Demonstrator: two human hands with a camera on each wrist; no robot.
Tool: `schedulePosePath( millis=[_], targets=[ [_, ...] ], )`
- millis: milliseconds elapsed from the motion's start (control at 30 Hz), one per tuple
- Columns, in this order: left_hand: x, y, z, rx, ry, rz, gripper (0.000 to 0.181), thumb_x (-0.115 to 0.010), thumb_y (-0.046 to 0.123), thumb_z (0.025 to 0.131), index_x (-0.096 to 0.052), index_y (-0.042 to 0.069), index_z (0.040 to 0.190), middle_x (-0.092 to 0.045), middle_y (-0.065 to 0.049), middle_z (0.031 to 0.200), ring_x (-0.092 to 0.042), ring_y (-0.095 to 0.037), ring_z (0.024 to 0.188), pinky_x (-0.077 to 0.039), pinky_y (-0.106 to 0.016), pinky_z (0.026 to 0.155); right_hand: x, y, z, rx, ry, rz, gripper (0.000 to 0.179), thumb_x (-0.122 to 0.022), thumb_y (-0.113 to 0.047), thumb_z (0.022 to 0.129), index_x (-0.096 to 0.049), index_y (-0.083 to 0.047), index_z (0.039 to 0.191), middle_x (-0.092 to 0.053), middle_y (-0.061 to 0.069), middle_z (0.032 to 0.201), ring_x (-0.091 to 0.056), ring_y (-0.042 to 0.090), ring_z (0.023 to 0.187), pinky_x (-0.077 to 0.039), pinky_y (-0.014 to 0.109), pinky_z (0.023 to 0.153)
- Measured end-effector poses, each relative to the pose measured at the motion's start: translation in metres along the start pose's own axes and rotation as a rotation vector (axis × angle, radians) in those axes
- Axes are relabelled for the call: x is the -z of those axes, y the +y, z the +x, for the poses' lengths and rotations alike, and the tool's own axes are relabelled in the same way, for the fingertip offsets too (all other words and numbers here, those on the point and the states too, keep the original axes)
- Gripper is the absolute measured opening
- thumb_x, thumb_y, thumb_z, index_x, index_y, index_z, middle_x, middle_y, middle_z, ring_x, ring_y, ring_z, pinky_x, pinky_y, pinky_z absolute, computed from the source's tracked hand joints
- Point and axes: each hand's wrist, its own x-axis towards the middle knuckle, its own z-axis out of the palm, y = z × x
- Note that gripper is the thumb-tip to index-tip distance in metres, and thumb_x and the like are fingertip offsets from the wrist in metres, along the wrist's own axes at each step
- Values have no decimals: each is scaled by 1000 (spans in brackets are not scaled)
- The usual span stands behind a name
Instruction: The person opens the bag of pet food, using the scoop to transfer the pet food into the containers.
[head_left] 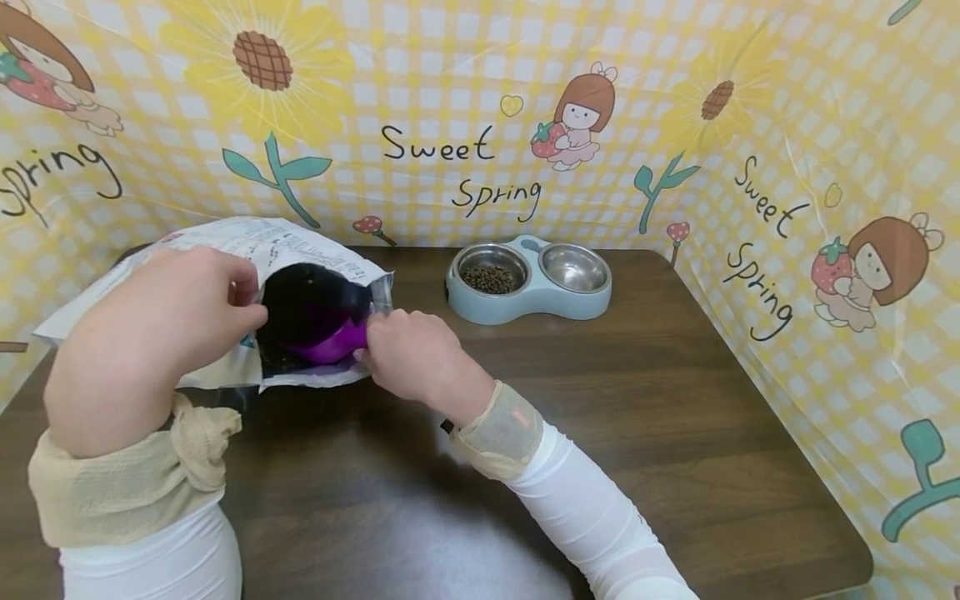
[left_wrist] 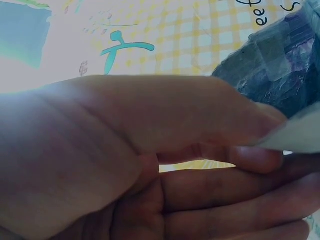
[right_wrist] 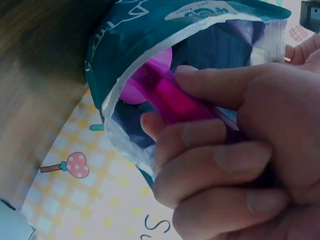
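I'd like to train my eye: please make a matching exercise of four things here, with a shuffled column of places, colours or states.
1. Purple scoop
2. Open printed bag
3. Double-bowl feeder
4. Brown kibble

A. Light blue
B. In the steel bowl nearer the bag
C. Held by the right hand
D. Edge pinched by the left hand

Pairs: 1-C; 2-D; 3-A; 4-B

- The scoop [right_wrist: 182, 104] is made of glossy plastic.
- The bag [right_wrist: 135, 42] is formed of crinkled, shiny film.
- The desk [head_left: 637, 392] is faced in sheeny woodgrain.
- By the desk's far edge, polished metal bowls [head_left: 576, 271] are set in a plastic stand [head_left: 528, 302].
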Motion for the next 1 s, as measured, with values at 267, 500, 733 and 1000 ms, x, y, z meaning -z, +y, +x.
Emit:
schedulePosePath(
  millis=[267,500,733,1000],
  targets=[
    [0,0,0,-1,0,6,17,-66,17,97,-66,10,81,-62,-4,68,-56,-33,80,-38,-39,70,2,18,3,23,-204,96,30,-56,-39,111,-70,-13,102,-70,2,90,-67,19,76,-57,37,69],
    [1,0,1,2,-6,3,17,-64,16,96,-65,10,80,-61,-4,68,-55,-32,78,-37,-38,67,-2,26,7,51,-287,148,25,-54,-34,113,-63,-11,112,-67,4,95,-64,17,80,-55,34,75],
    [-1,-1,2,-3,-7,-4,18,-64,17,96,-63,12,79,-60,-3,68,-55,-31,76,-37,-37,66,-8,27,9,34,-361,204,32,-51,-36,114,-54,-7,127,-67,7,100,-68,18,76,-56,32,67],
    [0,-3,2,-1,-14,-8,17,-64,17,97,-66,10,82,-62,-4,69,-55,-30,76,-37,-37,66,-1,37,11,33,-405,268,29,-48,-34,115,-48,-7,125,-62,6,98,-65,17,68,-56,30,61]
  ],
)
